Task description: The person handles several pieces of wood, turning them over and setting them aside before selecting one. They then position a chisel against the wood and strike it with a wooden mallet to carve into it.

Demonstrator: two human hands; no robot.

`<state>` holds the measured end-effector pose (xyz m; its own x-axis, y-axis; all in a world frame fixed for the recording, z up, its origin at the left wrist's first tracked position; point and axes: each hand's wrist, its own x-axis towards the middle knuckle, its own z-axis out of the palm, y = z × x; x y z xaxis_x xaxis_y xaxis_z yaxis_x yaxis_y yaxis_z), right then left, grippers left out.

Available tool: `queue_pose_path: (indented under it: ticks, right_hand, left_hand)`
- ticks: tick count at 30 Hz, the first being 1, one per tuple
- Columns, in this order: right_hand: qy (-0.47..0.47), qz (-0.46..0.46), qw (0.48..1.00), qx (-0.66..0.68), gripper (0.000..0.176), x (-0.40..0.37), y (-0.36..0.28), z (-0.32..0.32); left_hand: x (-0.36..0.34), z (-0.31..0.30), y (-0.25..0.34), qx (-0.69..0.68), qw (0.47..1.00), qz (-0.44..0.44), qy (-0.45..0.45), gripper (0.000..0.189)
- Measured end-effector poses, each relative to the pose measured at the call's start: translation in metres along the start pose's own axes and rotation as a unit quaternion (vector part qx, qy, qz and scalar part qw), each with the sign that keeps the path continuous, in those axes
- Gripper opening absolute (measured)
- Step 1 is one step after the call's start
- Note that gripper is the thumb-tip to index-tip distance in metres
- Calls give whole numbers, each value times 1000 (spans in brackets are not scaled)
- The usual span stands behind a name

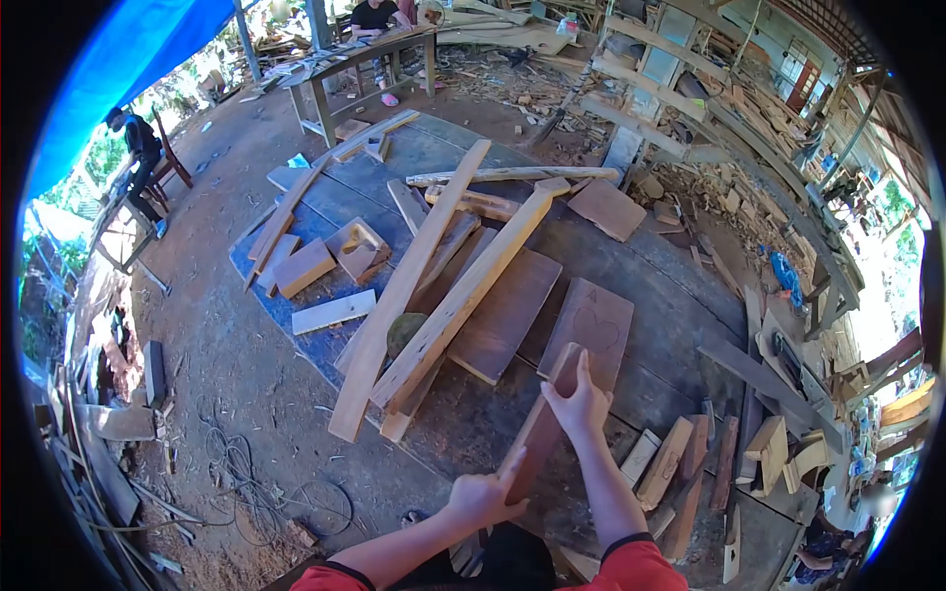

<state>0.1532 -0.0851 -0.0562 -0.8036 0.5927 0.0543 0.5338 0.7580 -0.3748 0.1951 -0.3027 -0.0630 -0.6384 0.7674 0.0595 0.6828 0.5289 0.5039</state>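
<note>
Head view, 1 entry per item.

- Left hand: closed round near end of reddish board, thumb on top.
- Right hand: clamped over far end of same board, fingers hooked over its top edge. Hands apart, one at each end.
- Reddish board: narrow, dark, held tilted above near edge of counter; far end overlapped the heart board.
- Heart board: flat, heart outline drawn on face, approx. mid-counter, just beyond right hand.
- Dark panel: flat, beside heart board, toward left edge.
- Long pale plank: ran from counter's middle out past near-left edge.
- 2nd pale plank: lay alongside it, partly over dark panel.
- Small blocks: several, at left corner.
- Offcuts: misc. short pcs, near-right corner.
- Cable: loose coils on dirt floor, off near-left edge.
- Workbench: well beyond far edge; a person in a black top at it.
- Blue tarp: overhead, far left.
</note>
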Motion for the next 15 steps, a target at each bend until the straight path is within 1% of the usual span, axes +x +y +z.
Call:
queue_pose_path:
  ticks: [1,3,5,6,8,9,11,12,14,15]
  right_hand:
    - [-10,-5,1000,-3,91,-3,-7,1]
    - [-5,-14,1000,-7,91,-3,-19,10]
    - [3,-29,999,29,91,-1,-28,19]
    - [-11,-22,999,33,91,1,-33,20]
    - [-22,-10,999,34,91,4,-37,28]
    - [-29,-3,999,33,91,6,-37,32]
    - [-42,7,999,30,92,8,-37,38]
    - [-37,-8,999,29,92,9,-37,41]
    - [-35,-27,998,39,88,11,-38,43]
    - [-36,-20,998,37,88,11,-37,48]
  left_hand:
    - [-5,-3,-3,5,1000,-5,11,93]
    - [-10,-7,-9,21,1000,-18,4,94]
    - [-13,-5,-16,52,997,-48,14,95]
    - [-13,-2,-20,53,997,-48,10,95]
    - [-10,-1,-28,61,995,-72,38,97]
    - [-10,-3,-30,63,995,-69,31,97]
    - [-6,-6,-36,67,993,-89,26,96]
    - [-4,-8,-39,67,994,-85,20,96]
    - [-2,-9,-46,27,987,-152,-42,94]
    - [-3,-7,-49,25,988,-148,-48,94]
